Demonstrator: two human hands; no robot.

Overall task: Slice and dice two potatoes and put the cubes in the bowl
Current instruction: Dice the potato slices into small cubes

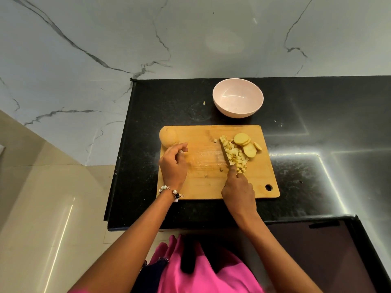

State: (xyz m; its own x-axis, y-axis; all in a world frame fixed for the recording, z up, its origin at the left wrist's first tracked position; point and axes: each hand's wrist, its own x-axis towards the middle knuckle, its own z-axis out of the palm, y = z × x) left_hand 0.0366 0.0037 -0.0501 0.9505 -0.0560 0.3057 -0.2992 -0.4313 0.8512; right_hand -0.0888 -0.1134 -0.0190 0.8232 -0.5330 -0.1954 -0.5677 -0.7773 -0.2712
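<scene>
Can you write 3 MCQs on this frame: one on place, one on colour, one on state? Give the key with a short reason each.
1. Where is the whole potato?
A. In the bowl
B. On the far left corner of the cutting board
C. On the black counter, off the board

2. What colour is the bowl?
A. Pale pink
B. Dark green
C. Bright yellow

3. What is the state of the bowl?
A. Full of cubes
B. Tipped on its side
C. Upright and empty

Key: 1 B, the potato sits on the board's far left corner, just beyond the left hand. 2 A, its wall and inside are pale pink. 3 C, its inside is bare; the potato cubes lie on the board beside the knife held by the right hand, with the uncut slices next to them.
</scene>
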